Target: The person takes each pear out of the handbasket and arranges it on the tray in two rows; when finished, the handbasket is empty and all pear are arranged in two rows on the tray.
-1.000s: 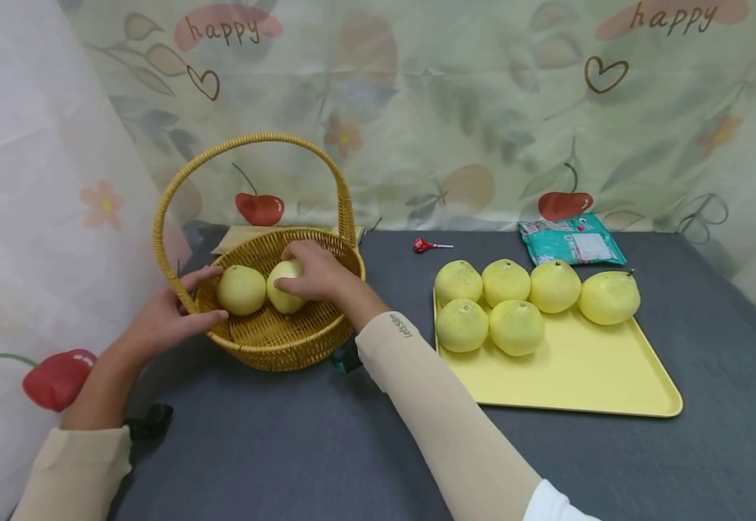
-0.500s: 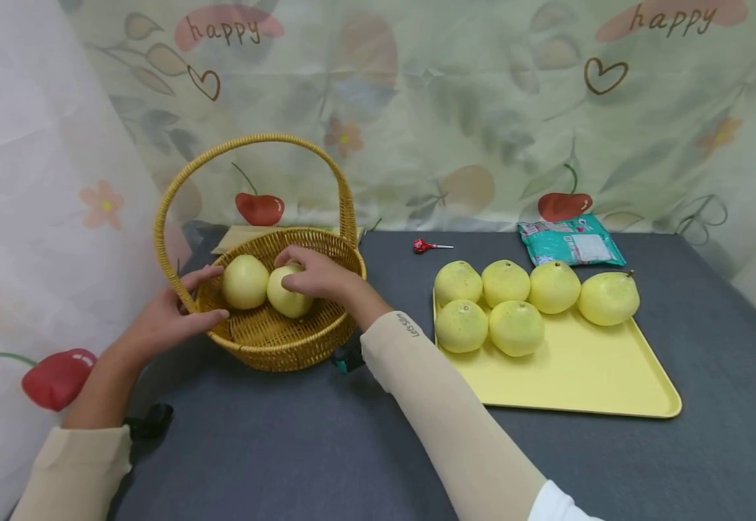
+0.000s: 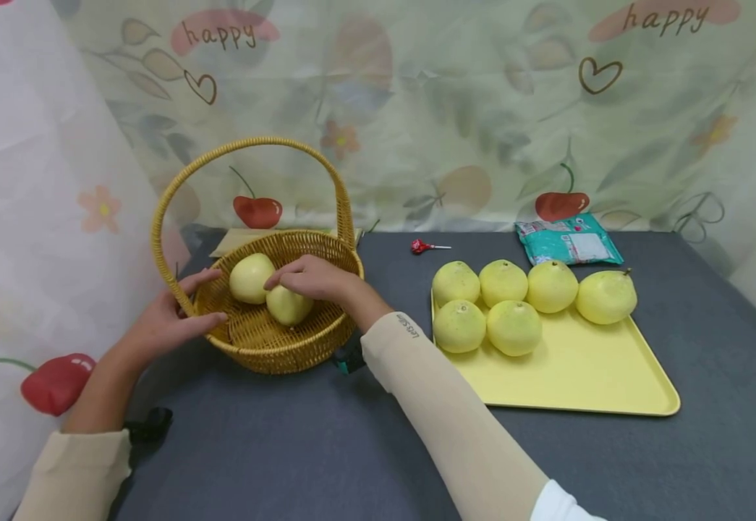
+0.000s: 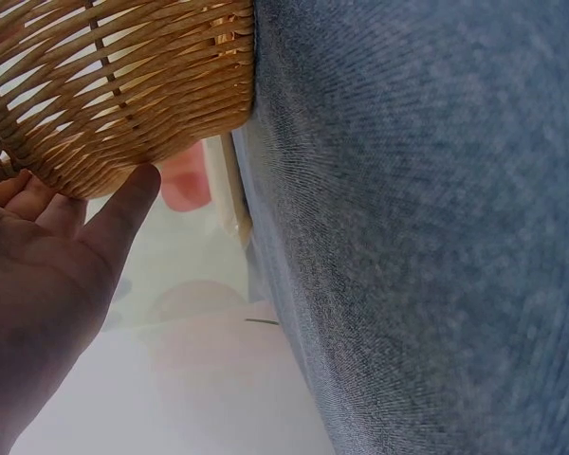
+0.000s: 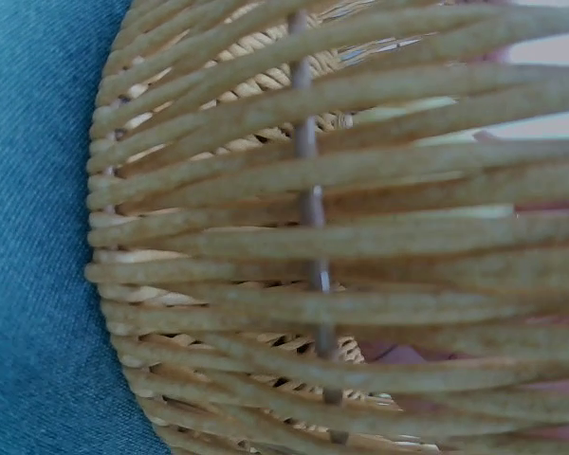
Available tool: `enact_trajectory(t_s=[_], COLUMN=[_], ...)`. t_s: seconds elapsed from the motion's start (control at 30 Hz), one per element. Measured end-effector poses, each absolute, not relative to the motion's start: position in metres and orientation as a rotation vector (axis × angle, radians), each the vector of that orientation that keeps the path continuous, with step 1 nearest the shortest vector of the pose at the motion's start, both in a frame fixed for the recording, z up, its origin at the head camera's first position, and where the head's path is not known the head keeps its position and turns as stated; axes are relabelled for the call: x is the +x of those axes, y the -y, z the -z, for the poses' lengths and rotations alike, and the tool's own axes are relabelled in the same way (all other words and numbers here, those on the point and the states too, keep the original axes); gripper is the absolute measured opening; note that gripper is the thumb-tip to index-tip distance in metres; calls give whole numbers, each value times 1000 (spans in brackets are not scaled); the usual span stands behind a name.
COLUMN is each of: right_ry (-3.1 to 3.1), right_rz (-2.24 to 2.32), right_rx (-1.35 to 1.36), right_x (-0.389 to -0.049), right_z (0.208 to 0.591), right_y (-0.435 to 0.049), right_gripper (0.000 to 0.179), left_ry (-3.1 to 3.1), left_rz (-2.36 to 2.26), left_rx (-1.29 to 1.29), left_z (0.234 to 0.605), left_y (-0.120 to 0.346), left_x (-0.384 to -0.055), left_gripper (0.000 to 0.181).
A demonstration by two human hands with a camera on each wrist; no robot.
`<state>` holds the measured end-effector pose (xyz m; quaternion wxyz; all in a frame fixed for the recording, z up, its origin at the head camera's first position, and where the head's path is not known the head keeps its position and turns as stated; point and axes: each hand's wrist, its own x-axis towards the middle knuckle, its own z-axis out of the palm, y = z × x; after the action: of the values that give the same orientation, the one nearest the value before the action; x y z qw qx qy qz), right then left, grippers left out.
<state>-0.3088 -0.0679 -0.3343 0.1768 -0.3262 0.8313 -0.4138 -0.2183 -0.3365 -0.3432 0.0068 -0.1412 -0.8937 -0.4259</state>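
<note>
In the head view, a woven wicker basket [image 3: 280, 354] with a tall arched handle stands at the left with two pale yellow pears in it. My left hand [image 3: 169, 318] holds its left rim, thumb and fingers spread around the foot of the handle. Seen in the left wrist view, the left thumb [image 4: 123, 213] lies against the weave. Inside the basket, my right hand [image 3: 315, 278] curls its fingers over the top of the right pear [image 3: 289, 307]. The left pear [image 3: 251, 278] sits just beside those fingertips. The right thumb is hidden, and wicker fills most of the right wrist view.
A yellow tray [image 3: 586, 373] on the right carries several more pears [image 3: 514, 328] along its back and left. Behind it lie a teal packet [image 3: 569, 239] and a red lollipop [image 3: 419, 247]. A printed curtain [image 3: 404, 166] closes off the back.
The left pear has shifted right and slightly back. The right pear has turned and sits lower, with my right hand more over its top. My left hand keeps its place.
</note>
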Motion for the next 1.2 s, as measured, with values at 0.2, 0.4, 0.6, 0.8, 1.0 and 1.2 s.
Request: enact_trajectory(t_s=[0.2,0.4,0.6,0.8,1.0,1.2], right_ry=[-2411,-2486,-2415,-2357,-2248,-2366], right_rz=[963,941,921,755,858,685], right_rx=[-999,-919,-921,-1128,-1062,-1173], right_x=[-310,-309,-308,-308,-308,-304], right_z=[337,342,342,341,341,333], right_y=[68,68,66,70,70,70], right_gripper=[41,48,50,47,49,58], left_ry=[2805,2834,2826,2818,2806,2790], left_rz=[1318,1289,1302,1301,1307,1314], left_rx=[-445,-428,-433,-447,-456,-473], left_z=[344,344,344,345,345,345], left_y=[337,336,335,336,335,335], left_x=[-218,-218,-219,-218,-217,-218], left_gripper=[72,72,72,71,71,70])
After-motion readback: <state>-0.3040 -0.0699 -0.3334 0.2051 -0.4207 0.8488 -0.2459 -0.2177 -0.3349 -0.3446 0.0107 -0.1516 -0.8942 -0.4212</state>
